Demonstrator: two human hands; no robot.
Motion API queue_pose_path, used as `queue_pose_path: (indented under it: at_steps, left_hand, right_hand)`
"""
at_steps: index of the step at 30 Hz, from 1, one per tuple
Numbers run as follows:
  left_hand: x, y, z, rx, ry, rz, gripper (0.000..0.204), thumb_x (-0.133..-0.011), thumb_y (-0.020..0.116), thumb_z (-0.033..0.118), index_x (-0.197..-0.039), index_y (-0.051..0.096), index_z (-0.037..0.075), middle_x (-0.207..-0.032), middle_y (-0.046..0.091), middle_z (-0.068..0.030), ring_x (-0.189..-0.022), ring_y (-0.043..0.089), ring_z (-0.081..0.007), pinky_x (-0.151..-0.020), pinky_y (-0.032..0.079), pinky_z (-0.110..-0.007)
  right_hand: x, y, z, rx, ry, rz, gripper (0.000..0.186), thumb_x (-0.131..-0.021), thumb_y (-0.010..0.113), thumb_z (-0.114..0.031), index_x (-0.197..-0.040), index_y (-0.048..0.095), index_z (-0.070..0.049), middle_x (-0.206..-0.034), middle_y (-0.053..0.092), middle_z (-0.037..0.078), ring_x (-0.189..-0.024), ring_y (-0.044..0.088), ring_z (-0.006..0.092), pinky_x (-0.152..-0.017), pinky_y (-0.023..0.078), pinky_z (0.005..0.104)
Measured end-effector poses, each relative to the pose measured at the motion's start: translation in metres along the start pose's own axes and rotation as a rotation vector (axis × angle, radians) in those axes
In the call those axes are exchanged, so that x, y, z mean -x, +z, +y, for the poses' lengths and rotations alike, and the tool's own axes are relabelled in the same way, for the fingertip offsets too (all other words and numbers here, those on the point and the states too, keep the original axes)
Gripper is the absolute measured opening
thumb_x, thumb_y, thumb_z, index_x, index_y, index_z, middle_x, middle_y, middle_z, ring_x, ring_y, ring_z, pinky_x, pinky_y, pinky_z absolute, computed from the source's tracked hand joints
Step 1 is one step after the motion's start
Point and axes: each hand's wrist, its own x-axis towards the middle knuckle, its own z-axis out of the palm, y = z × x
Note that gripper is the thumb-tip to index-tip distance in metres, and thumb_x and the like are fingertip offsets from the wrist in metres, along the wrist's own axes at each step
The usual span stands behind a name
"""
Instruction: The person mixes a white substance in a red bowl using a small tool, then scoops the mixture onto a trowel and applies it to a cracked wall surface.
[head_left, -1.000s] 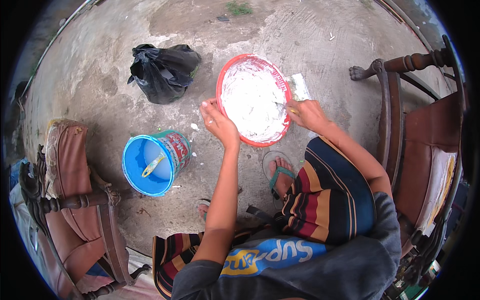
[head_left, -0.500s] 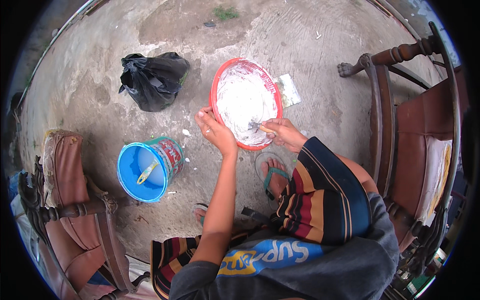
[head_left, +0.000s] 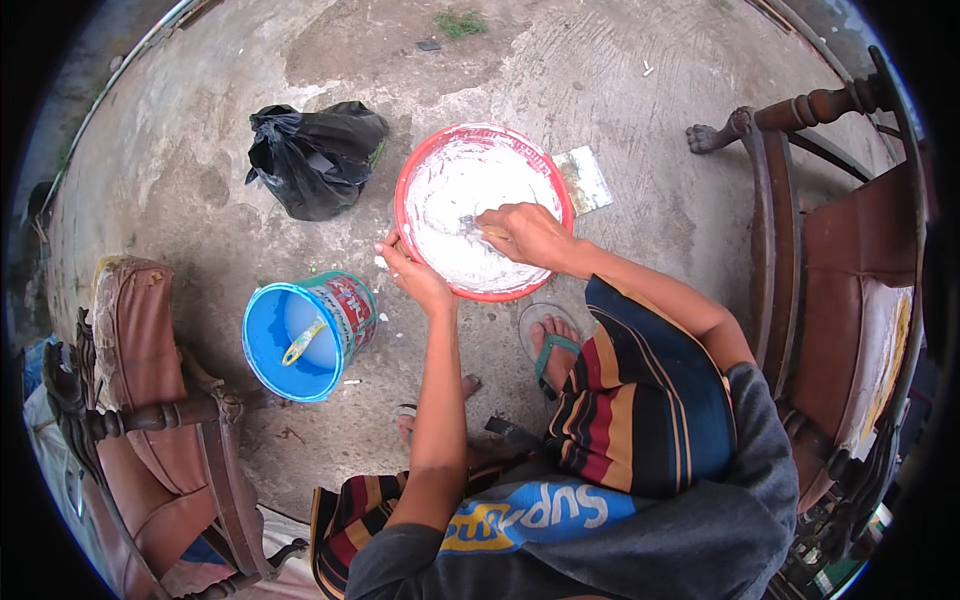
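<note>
We've got the red basin (head_left: 402,218) at centre frame, a bit above the middle, w/ white paste (head_left: 450,180) spread over its bottom and up the wall. Our R hand (head_left: 525,238) is closed round the handle of a small scraper (head_left: 471,225), blade in the paste; our L hand (head_left: 420,282) is against the lower-left rim, but some fingers are hidden, so we can't tell if it's gripping or just bracing. Main risk, we'd say: basin tips or slides, b/c support shows on one side only & a hard push w/ the scraper could beat it. Paste could also slop over the lower-right rim, or smear our R knuckles, since they're so low over it. Flat packet (head_left: 588,180) by the upper-right rim might get splashed too; can't tell if it's partly under the basin. Scraper's blade points to frame left & slightly up, handle to the right; long axis approx horizontal, dipping a little toward frame right. Basin's round, so no clear long axis, opening toward the cam
</note>
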Motion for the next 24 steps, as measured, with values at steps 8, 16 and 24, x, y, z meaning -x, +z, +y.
queue_pose_path:
  at_steps: [8,16,24]
  left_hand:
    - [-0.005,-0.026,-0.021,0.027,-0.044,0.055,0.064,-0.105,0.022,0.05,-0.116,0.054,-0.004,-0.116,0.063,-0.0163,-0.107,0.06,-0.0227,-0.094,0.047,-0.036]
    - [-0.001,-0.014,-0.017,-0.007,0.0,0.008,0.063,-0.105,0.022,0.048,-0.116,0.054,-0.005,-0.117,0.063,-0.0173,-0.107,0.06,-0.0237,-0.095,0.046,-0.036]
    - [0.0,-0.014,-0.018,0.003,0.04,0.001,0.059,-0.105,0.024,0.043,-0.113,0.054,-0.007,-0.114,0.062,-0.0189,-0.105,0.06,-0.0235,-0.093,0.047,-0.035]
  right_hand:
    - [0.001,-0.061,0.005,0.115,-0.079,-0.338,0.024,-0.081,0.07,-0.013,-0.104,0.07,-0.004,-0.074,0.069,0.018,-0.067,0.068,0.0318,-0.06,0.052,0.039]
    - [0.004,-0.006,0.011,0.248,0.106,-0.01,0.019,-0.084,0.063,-0.013,-0.097,0.066,0.0,-0.072,0.065,0.022,-0.07,0.067,0.0372,-0.061,0.052,0.0458]
    - [0.008,-0.053,-0.012,0.004,0.071,-0.241,0.022,-0.082,0.07,-0.014,-0.1,0.071,-0.001,-0.076,0.069,0.022,-0.067,0.069,0.0305,-0.062,0.053,0.0383]
